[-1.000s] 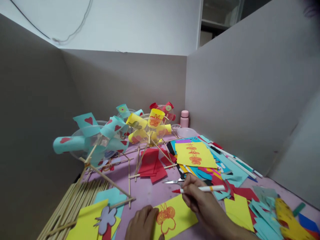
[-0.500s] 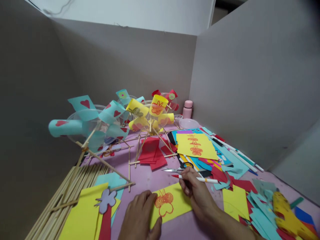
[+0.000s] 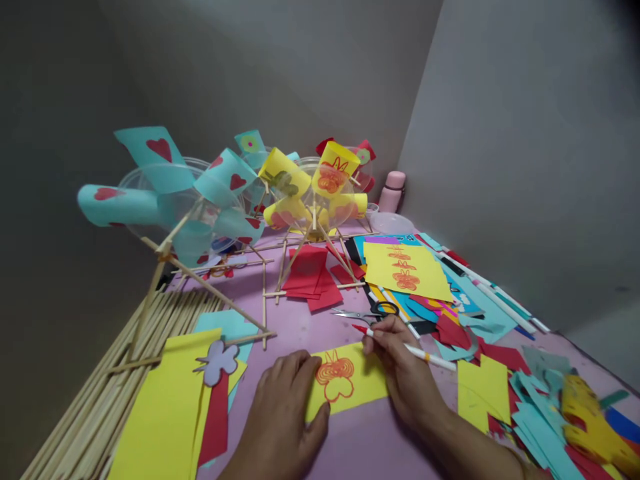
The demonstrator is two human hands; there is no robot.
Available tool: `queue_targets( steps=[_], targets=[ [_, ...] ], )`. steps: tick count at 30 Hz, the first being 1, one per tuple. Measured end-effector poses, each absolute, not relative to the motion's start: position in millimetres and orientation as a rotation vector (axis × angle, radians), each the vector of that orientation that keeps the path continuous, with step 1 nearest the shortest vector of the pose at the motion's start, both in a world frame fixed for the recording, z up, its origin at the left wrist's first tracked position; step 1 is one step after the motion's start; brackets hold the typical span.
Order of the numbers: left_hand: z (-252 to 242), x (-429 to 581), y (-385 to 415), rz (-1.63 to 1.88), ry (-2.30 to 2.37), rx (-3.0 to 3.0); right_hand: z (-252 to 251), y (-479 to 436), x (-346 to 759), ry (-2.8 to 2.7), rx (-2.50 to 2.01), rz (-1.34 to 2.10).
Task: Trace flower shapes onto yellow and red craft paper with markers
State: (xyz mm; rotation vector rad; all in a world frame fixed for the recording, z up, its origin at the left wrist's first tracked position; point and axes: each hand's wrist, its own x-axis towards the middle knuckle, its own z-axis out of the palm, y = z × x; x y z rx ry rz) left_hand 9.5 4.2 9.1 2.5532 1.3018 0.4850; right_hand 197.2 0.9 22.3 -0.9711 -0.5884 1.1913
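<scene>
I watch the right hand (image 3: 400,367) grip a white, red-tipped marker (image 3: 426,356) slantwise, tip leftward and away, by the yellow card's (image 3: 367,387) far edge; the left hand (image 3: 283,413) rests, thumb spread, on its left edge.

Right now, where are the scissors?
In the head view, the scissors lie just right of centre, immediately beyond the right hand and near the red sheets.

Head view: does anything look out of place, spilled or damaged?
Mostly clutter: turquoise strips and red scraps lie in disorder beyond the right hand, and a yellow offcut there has a notched edge, likely from cutting. I see no spill. The drawn-on card under the left hand sits at a slant but looks undamaged.
</scene>
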Motion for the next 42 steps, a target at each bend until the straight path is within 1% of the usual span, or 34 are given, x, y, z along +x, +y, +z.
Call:
queue_targets(
  steps=[4,9,13,16,25,31,42],
  targets=[
    [8.2,9.0,2.8,0.495,1.266,2.554,22.5,-4.5,189.2,-0.772,-1.004,1.314],
    [9.5,10.0,-0.2,0.486,1.253,2.536,15.4,-6.2,195.3,-0.744,-1.146,1.179],
    [10.7,11.9,-0.8,0.469,1.271,2.507,12.7,-16.2,196.3,-1.033,-1.326,1.209],
    [10.2,12.8,-0.5,0.453,1.279,2.494,8.8,-23.7,196.7,-1.279,-1.398,1.137],
    [6.0,12.9,1.3,0.514,1.243,2.461,3.4,-28.4,210.2,-1.669,-1.415,0.967],
    [4.4,13.7,0.5,0.537,1.260,2.455,1.3,-27.7,210.3,-1.756,-1.507,0.874],
    [5.3,15.2,0.7,0.556,1.283,2.466,1.9,-29.2,207.8,-1.696,-1.564,0.850]
  ],
)
